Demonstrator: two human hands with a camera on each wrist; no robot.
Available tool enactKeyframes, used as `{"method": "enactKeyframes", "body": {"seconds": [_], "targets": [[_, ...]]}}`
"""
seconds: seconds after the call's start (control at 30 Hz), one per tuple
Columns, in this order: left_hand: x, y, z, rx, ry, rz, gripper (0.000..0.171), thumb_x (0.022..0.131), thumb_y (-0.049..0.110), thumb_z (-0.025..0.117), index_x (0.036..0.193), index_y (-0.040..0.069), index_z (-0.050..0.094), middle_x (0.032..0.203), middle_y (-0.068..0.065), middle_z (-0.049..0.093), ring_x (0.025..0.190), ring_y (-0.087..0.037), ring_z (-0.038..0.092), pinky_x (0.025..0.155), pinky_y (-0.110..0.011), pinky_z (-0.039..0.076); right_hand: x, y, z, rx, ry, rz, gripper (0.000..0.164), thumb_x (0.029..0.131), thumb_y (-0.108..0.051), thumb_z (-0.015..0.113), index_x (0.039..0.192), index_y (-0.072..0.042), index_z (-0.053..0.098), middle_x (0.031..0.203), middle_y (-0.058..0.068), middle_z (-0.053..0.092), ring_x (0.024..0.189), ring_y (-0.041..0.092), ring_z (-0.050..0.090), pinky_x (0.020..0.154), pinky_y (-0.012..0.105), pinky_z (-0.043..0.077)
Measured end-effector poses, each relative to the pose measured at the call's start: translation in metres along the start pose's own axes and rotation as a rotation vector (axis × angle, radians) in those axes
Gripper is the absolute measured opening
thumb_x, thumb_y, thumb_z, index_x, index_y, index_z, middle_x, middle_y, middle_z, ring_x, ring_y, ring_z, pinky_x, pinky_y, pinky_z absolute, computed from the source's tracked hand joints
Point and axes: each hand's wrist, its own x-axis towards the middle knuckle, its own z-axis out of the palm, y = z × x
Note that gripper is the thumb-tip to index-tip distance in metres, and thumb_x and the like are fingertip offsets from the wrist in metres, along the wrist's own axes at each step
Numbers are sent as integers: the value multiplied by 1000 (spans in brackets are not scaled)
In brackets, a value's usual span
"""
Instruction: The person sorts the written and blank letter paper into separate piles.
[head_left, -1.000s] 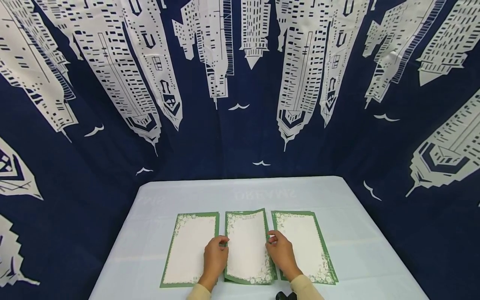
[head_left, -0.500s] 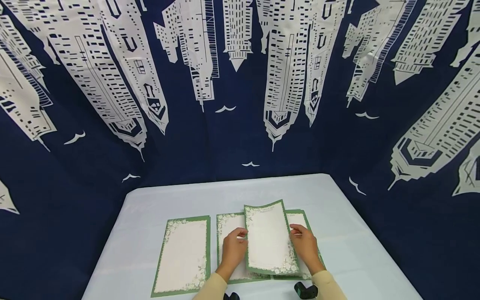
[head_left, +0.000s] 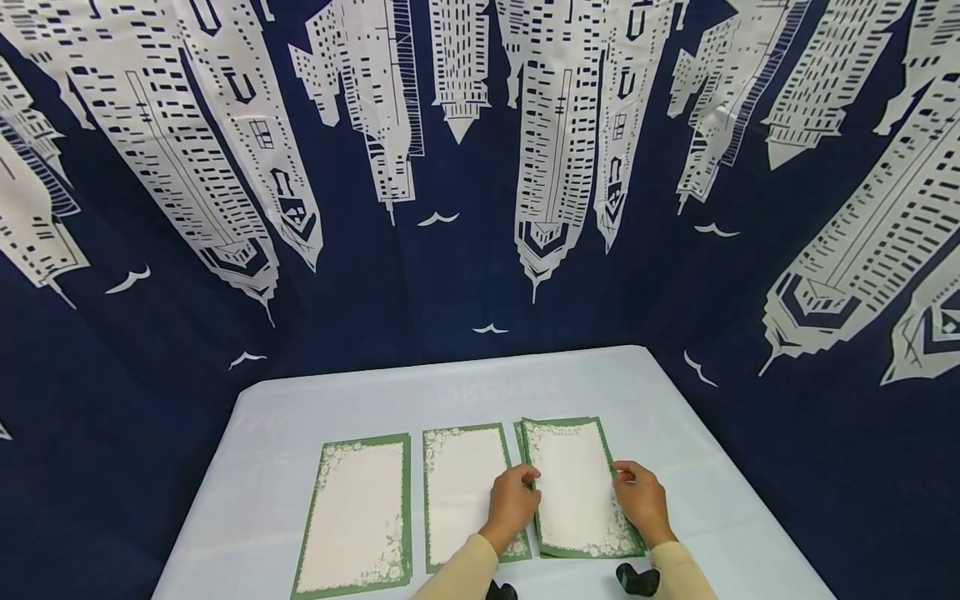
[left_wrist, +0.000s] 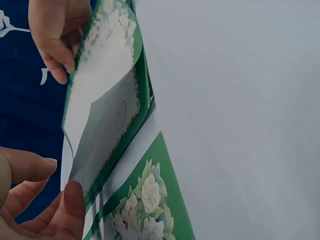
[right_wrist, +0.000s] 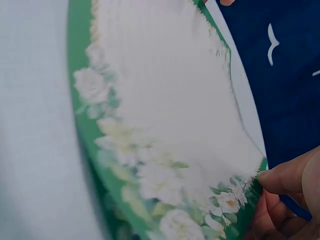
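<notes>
A cream sheet of paper (head_left: 573,487) with a green border and white flowers lies over the right-hand pile (head_left: 519,435) in the head view. My left hand (head_left: 513,502) holds its left edge, and my right hand (head_left: 642,502) pinches the right edge. In the right wrist view the right thumb (right_wrist: 280,179) presses on the flowered border of the sheet. Seen from the left wrist, the sheet bows upward, with its underside showing above the paper below. The left fingers (left_wrist: 75,200) are right at its edge there.
Two more spots of matching paper lie to the left: a middle sheet (head_left: 461,492) and a left pile (head_left: 356,512). Both rest on the white-covered table (head_left: 247,467). A dark blue city-print cloth (head_left: 420,292) hangs behind. Small black devices (head_left: 637,579) are at the wrists.
Both hands have carried the top sheet from the middle pile rightward and lowered it onto the right pile. The head view has shifted slightly too.
</notes>
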Motion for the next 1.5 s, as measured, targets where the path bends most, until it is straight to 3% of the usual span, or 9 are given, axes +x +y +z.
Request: {"method": "enactKeyframes", "body": {"seconds": [0.3,0.43,0.5,0.67,0.8,0.93,1.2,1.33,1.5], "targets": [[-4,0,-4,145,-3,45,19,84,0,76,102,4,75,93,-10,71,83,-24,67,72,-38,54,2,6,6,-9,-41,31,31,97,-5,58,124,10,62,113,26,65,104,41,62,85,54,51],[-7,-4,-16,144,7,36,19,84,2,77,103,5,75,98,-13,73,85,-26,69,74,-40,56,0,-1,7,-12,-39,25,33,98,-6,59,126,11,60,117,30,63,107,44,61,87,56,51],[-7,-7,-27,129,17,30,19,86,5,76,105,4,75,99,-13,73,83,-25,70,73,-40,56,-2,-8,8,-13,-30,-1,34,98,-7,59,127,11,60,118,31,63,109,46,60,88,56,51],[-12,-20,-75,132,85,-19,20,90,12,73,109,3,74,104,-17,73,81,-24,70,70,-42,55,-12,-47,27,16,-65,-100,31,98,-7,61,124,10,63,112,26,68,106,43,64,87,54,53],[-21,-32,-111,168,150,-87,23,92,14,72,111,0,72,106,-22,71,80,-29,68,69,-46,55,-21,-76,49,55,-172,-148,32,97,-9,65,124,8,65,108,20,70,104,38,67,86,50,54],[-31,-41,-131,189,152,-152,28,94,17,70,115,-1,70,111,-26,70,94,-38,68,78,-53,55,-28,-96,70,75,-290,-170,36,97,-13,66,127,8,63,115,24,68,108,40,66,87,50,55],[-39,-47,-128,191,63,-203,35,94,21,71,120,-2,67,121,-27,67,114,-47,61,91,-60,50,-31,-108,90,-36,-411,-151,47,95,-20,68,130,10,58,116,31,64,109,46,63,87,56,53],[-39,-46,-127,180,81,-214,35,93,20,71,119,-2,68,122,-25,66,118,-48,59,95,-61,47,-32,-109,96,-56,-427,-155,49,95,-21,69,131,11,58,115,31,65,107,45,64,87,56,53],[-38,-46,-127,162,121,-201,31,93,19,71,116,-1,69,115,-24,68,109,-44,64,88,-58,51,-33,-114,99,-58,-413,-176,47,95,-22,69,129,9,60,115,30,65,107,45,64,89,58,52]]}}
